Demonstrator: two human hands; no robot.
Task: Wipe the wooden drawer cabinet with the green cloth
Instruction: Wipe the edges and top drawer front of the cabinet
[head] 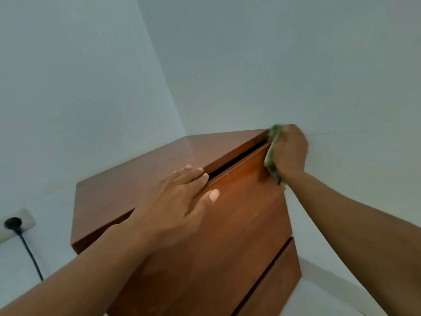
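A reddish-brown wooden drawer cabinet [239,224] stands in a room corner, seen from above its front. My right hand [289,151] is closed around a bunched green cloth [272,153] and presses it against the far right end of the top drawer front, by the dark gap under the cabinet top. My left hand [180,201] lies flat with fingers together on the front edge of the cabinet top, thumb resting on the drawer front. A second drawer front shows lower right.
Pale walls [91,87] meet behind the cabinet. At the lower left a wall socket [20,222] holds a black plug with a cable [32,256] hanging down. A pale floor strip shows at the right of the cabinet.
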